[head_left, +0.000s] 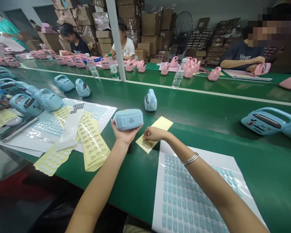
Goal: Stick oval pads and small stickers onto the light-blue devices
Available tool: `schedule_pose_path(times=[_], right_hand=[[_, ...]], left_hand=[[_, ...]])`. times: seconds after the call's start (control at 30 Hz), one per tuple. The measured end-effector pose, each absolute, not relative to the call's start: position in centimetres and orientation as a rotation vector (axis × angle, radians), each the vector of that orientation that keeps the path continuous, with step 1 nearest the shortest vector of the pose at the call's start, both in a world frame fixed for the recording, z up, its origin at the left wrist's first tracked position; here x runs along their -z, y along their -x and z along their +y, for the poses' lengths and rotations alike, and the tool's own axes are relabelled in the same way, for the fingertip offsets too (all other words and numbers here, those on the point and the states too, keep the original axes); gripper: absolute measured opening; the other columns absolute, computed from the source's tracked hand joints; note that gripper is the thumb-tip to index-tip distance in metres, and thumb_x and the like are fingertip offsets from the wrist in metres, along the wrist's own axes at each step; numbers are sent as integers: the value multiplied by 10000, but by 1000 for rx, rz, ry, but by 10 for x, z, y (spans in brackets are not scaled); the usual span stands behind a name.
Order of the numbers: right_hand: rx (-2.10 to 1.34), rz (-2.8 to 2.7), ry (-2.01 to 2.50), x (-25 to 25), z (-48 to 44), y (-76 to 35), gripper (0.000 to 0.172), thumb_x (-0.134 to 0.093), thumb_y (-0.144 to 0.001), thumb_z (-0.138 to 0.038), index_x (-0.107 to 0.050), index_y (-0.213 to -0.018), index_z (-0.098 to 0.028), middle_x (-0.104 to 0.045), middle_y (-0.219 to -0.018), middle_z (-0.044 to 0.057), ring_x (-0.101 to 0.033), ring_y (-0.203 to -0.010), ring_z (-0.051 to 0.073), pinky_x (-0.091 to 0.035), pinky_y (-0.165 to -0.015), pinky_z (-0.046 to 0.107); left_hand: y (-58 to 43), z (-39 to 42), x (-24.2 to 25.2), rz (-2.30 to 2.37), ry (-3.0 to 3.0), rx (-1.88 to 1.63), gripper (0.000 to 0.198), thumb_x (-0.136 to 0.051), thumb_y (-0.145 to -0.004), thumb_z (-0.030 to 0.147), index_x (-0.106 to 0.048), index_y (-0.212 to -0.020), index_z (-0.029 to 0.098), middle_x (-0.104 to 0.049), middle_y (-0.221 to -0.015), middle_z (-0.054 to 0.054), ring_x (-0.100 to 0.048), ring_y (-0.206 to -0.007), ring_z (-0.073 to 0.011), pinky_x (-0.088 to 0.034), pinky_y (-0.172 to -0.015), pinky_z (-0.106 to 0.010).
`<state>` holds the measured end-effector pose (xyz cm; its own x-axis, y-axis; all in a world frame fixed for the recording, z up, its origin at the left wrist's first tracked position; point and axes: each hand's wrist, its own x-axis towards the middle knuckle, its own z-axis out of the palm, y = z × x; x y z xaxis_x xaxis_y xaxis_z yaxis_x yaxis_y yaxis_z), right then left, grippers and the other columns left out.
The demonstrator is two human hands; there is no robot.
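My left hand (126,135) grips a light-blue plastic case (129,119), its base with printed small text turned toward me. My right hand (153,133) is over a yellow label sheet (163,123) on the green table, fingers curled and pinched at its printed rows. Whatever lies between those fingertips is too small to make out. Under my right forearm lies a white sheet of blue oval stickers (176,194). Left of my left arm is a stack of yellow label sheets (94,147). Just beyond my hands stands another blue handled case (150,101).
More blue handled cases (26,103) crowd the left side, and one (269,121) sits at the right. Across a white divider rail (208,94) are water bottles (179,75), pink cases (189,69) and several people. A white post (116,38) rises mid-table.
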<state>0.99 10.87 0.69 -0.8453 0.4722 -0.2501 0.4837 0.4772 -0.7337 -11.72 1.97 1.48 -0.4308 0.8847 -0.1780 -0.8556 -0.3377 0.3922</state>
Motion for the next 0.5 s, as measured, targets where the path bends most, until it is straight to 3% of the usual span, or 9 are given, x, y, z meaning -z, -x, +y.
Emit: schedule_pose_path(times=[0.27, 0.43, 0.5], right_hand=[[1605, 2610, -1504, 11, 73, 0, 143, -570, -818, -282, -551, -737, -167, -610, -777, 24, -548, -680, 138, -396, -580, 236], [1886, 2615, -1475, 11, 59, 6, 196, -509, -841, -334, -517, -732, -171, -566, -690, 6, -532, -620, 135, -428, -573, 254], [1953, 2691, -1379, 7, 71, 1, 167, -550, -808, -315, -513, -716, -181, -575, -724, 9, -547, -680, 149, -446, -639, 276]], left_hand=[[120, 19, -16, 473, -112, -1959, 557, -289, -809, 654, -641, -992, 264, -629, -1118, -91, -508, -1135, -354, -360, -922, -642], [120, 19, -18, 486, -128, -1954, 591, -245, -817, 661, -622, -1030, 258, -633, -1102, -96, -515, -1126, -352, -372, -909, -640], [120, 18, -20, 499, -119, -1953, 617, -239, -809, 676, -619, -1039, 247, -632, -1099, -111, -515, -1127, -354, -383, -905, -630]])
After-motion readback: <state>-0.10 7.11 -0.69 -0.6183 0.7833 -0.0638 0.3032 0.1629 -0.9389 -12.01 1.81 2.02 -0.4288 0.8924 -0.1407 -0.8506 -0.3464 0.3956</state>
